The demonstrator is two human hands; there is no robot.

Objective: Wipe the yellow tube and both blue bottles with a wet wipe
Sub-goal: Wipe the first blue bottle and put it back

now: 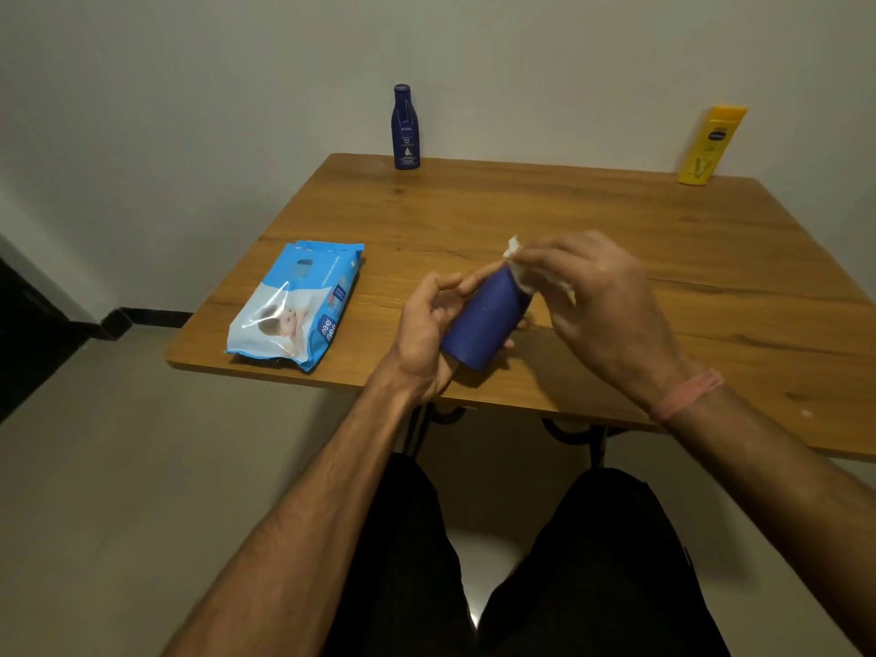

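A blue pack of wet wipes (296, 305) lies flat near the left front edge of the wooden tabletop (663, 239). Behind it, at the far edge by the wall, a dark blue bottle (406, 128) stands upright. Near the middle front, the left hand (429, 324) has its grip curled around a second blue bottle (483, 320), tilted with its base toward the person. The right hand (597, 296) pinches a white wet wipe (521, 267) against that bottle's upper end. The yellow tube (708, 147) stands at the far right corner.
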